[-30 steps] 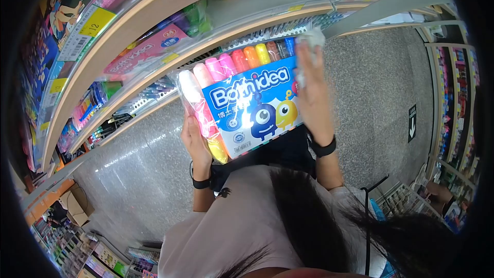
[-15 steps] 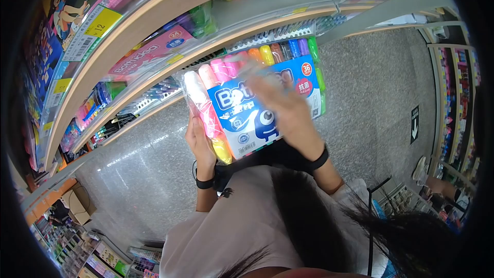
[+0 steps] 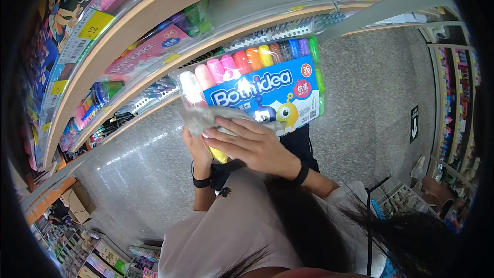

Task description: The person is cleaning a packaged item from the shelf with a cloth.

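A clear-wrapped pack of modelling clay (image 3: 260, 83) in many colours, with a blue "Bothidea" label, is held tilted in front of my body. My left hand (image 3: 194, 146) grips its lower left edge, with the fingers partly hidden behind the pack and the cloth. Over the pack's lower left front lies a crumpled grey cloth (image 3: 199, 119). My right hand (image 3: 254, 149) presses on that cloth with its fingers together, covering part of the label. Along the pack's top edge, clay sticks run from white through pink, orange and yellow to blue and green.
Shelves with wooden front edges (image 3: 149, 7) curve close by along the left and top, holding pens and a pink clay pack (image 3: 146, 54). A cardboard box (image 3: 78, 203) stands on the grey floor (image 3: 370, 87) at lower left. More racks (image 3: 453, 103) line the right.
My right hand has moved from the pack's upper middle down and left, bringing the cloth to the lower left front. The pack stays almost in place in my left hand.
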`<control>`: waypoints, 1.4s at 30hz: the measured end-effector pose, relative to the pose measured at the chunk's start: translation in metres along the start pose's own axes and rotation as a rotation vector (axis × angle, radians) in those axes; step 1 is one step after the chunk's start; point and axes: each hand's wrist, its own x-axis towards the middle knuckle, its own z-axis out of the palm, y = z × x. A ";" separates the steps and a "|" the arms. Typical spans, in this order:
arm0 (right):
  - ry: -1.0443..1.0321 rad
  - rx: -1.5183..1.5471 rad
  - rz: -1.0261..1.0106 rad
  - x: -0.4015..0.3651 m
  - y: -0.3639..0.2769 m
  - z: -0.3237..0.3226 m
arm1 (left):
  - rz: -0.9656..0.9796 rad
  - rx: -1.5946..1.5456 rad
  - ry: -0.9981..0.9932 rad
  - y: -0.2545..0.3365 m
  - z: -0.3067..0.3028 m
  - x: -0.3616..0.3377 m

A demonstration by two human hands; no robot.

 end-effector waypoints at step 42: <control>0.459 0.225 0.408 -0.073 0.044 -0.057 | -0.066 -0.118 -0.016 0.027 0.017 0.013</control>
